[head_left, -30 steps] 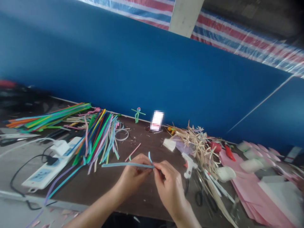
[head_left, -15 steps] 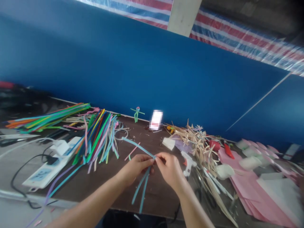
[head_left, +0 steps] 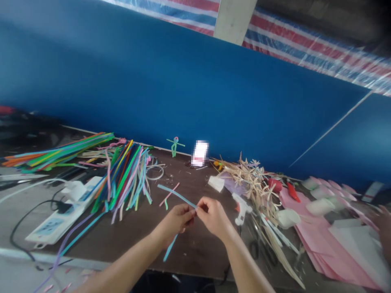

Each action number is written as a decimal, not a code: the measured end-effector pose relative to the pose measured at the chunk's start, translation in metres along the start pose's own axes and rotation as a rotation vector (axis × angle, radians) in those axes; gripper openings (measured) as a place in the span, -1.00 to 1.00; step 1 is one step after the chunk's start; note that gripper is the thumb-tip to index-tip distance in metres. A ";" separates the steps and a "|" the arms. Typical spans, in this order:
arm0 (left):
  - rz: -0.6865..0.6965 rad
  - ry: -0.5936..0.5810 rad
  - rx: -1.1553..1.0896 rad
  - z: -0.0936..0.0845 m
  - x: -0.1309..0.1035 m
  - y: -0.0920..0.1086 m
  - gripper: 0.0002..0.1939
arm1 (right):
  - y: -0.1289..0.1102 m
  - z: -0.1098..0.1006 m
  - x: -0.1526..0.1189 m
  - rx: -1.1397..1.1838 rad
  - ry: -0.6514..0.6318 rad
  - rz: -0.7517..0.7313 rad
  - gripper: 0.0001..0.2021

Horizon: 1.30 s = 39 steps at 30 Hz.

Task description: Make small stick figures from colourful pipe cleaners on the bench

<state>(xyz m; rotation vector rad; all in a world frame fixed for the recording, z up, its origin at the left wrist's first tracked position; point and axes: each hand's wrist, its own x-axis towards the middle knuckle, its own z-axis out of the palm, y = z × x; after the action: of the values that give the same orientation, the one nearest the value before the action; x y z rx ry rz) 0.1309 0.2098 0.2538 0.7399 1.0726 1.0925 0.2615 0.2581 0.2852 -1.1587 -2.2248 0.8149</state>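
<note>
My left hand [head_left: 176,219] and my right hand [head_left: 214,216] meet over the front middle of the table, fingertips pinched together on a light blue pipe cleaner [head_left: 175,194]. One length of it sticks out to the upper left from the pinch, and another blue end hangs below my left hand. The part between the fingertips is hidden. Just beyond my left hand lie a pink pipe cleaner piece [head_left: 171,192] and a short green piece [head_left: 166,204]. Farther back, a small green pipe cleaner figure [head_left: 174,146] stands near the blue wall.
Left lie bundles of colored pipe cleaners [head_left: 125,175] and a white power strip [head_left: 65,213] with cords. To the right are a white glue gun [head_left: 242,208], dried straw-like flowers [head_left: 250,175], scissors [head_left: 255,244] and pink sheets [head_left: 324,244]. Another person's hand [head_left: 381,224] shows at the right edge.
The blue piece has turned in my hands: two ends hung below before, one shows now. Both hands shifted slightly down and left. Another person's hand has come in at the right edge.
</note>
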 end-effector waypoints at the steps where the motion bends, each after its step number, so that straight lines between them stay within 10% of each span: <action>1: -0.010 -0.001 -0.016 -0.001 0.000 -0.003 -0.68 | 0.003 0.001 0.003 0.031 -0.025 0.035 -0.88; 9: -0.252 -0.087 -0.164 -0.013 -0.007 -0.021 -0.67 | 0.032 -0.002 0.032 0.222 -0.162 0.271 -0.89; 14: 0.215 0.164 0.365 -0.013 -0.013 -0.039 -0.72 | 0.033 0.001 0.032 0.219 -0.153 0.281 -0.91; 17: 0.250 0.117 0.473 -0.015 -0.014 -0.041 -0.69 | 0.030 0.000 0.029 0.230 -0.161 0.266 -0.90; 21: 0.091 -0.032 0.222 -0.014 -0.010 -0.026 -0.62 | 0.024 -0.002 0.023 0.249 -0.271 0.231 -0.90; 39: -0.048 0.110 -0.197 -0.014 0.009 -0.022 -0.78 | 0.031 0.013 0.013 0.340 -0.231 0.175 -0.88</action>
<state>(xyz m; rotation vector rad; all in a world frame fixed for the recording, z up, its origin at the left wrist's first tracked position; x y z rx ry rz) 0.1254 0.2108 0.2264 0.4997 1.0523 1.1890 0.2631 0.2795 0.2569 -1.1473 -2.0670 1.4006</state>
